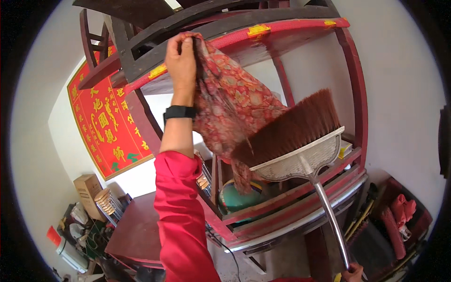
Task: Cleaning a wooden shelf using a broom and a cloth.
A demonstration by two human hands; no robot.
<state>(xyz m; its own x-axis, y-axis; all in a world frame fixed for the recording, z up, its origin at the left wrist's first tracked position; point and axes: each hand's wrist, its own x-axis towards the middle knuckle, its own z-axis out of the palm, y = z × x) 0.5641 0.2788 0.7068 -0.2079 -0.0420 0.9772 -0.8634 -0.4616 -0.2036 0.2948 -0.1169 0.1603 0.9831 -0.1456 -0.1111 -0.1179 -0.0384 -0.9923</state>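
My left hand (182, 58), with a black band on its wrist, is raised at the upper middle, its fingers closed on the corner of a red floral cloth (237, 89). The cloth hangs down beside a dark red wooden frame (354, 80) edged with red trim (225, 41). At the lower right my right hand (353, 272) is wrapped round the metal handle of a broom (303, 134). The broom head is turned up, its brown bristles against the lower part of the cloth. Part of the right hand is cut off by the lower edge.
Dark wooden furniture (188, 23) stands on top of the frame. Behind the cloth's lower end is a green rounded thing (239, 199). A dark red table (136, 225), stacked stools (108, 204) and a cardboard box (89, 195) stand left. A red poster (105, 122) hangs there.
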